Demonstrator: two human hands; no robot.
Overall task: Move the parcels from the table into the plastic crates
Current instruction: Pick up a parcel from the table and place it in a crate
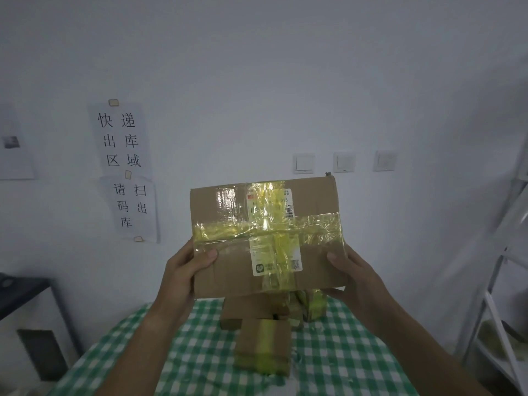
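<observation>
parcel (267, 238) held aloft by left hand (183, 270) and right hand (353, 277) gripping its edges; smaller parcels (263, 344) remain on table (343, 352); crates unseen.

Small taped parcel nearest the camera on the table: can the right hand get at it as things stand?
Probably not yet: the right hand and left hand both grip the big cardboard parcel. The small taped parcel itself lies uncovered on the checked tablecloth.

1. This is a small parcel pickup room.
2. Paper signs (120, 138) on the white wall read "快递出库区域" and "请扫码出库".
3. Taped cardboard parcels (263, 347) lie on the counter (343, 352) with green checked cloth.
4. A white metal shelf (497, 310) stands at the right.
</observation>
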